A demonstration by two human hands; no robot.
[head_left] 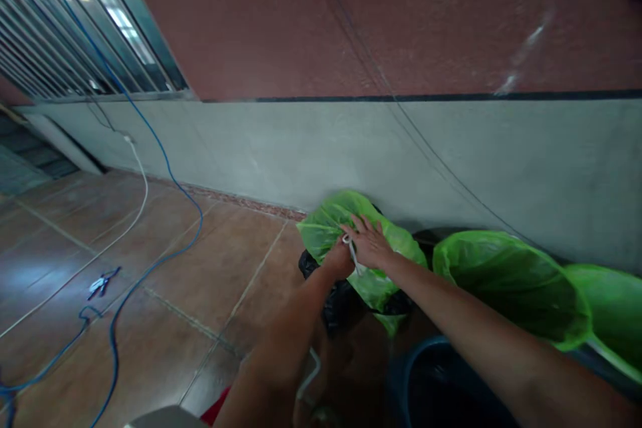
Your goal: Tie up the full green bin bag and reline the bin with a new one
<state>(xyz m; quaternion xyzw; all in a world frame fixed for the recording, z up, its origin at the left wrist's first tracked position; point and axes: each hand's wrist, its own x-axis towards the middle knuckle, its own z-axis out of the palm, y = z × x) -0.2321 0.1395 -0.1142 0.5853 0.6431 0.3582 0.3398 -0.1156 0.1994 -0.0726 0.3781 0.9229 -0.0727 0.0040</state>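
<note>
Tiled floor (210,281) — hands grip green bag (326,224).

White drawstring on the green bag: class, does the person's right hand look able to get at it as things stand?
Probably yes: the right hand already rests on the green bag beside the white drawstring, with nothing between them.

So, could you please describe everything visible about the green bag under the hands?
The green bag is thin, translucent, crinkled plastic, bulging and bunched at its top. It sits on the tiled floor against the grey wall, over something black. The left hand and right hand both press on it, at a white tie.
</note>
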